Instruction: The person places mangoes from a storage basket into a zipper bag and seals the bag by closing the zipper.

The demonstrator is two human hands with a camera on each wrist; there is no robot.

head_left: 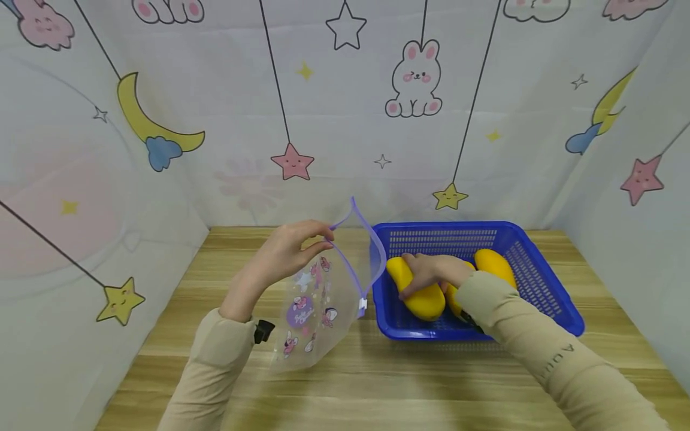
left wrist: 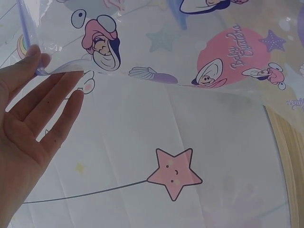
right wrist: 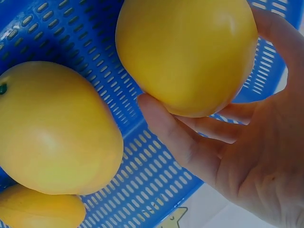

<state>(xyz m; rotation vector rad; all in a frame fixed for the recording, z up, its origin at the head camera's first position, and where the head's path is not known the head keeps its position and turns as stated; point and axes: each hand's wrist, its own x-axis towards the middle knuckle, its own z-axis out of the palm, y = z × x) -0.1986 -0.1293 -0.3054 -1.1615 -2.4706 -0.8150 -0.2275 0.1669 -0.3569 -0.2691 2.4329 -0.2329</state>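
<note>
My left hand (head_left: 293, 250) pinches the purple rim of a clear zip bag (head_left: 335, 326), whose mouth gapes toward the right. In the left wrist view the thumb and fingers (left wrist: 71, 107) are at the edge of the printed bag (left wrist: 161, 42). Inside the blue basket, my right hand (head_left: 428, 272) grips a yellow mango (head_left: 426, 302) at the left end. The right wrist view has the thumb and fingers curled around this mango (right wrist: 185, 52). Beside it lie another mango (right wrist: 57, 128) and part of a third one (right wrist: 42, 209).
The blue plastic basket (head_left: 447, 226) with perforated walls stands right of the bag on a wooden table (head_left: 377, 389). A white slider (head_left: 363, 304) sits at the bag's lower rim corner. Printed white cloth (head_left: 345, 108) hangs behind and at both sides.
</note>
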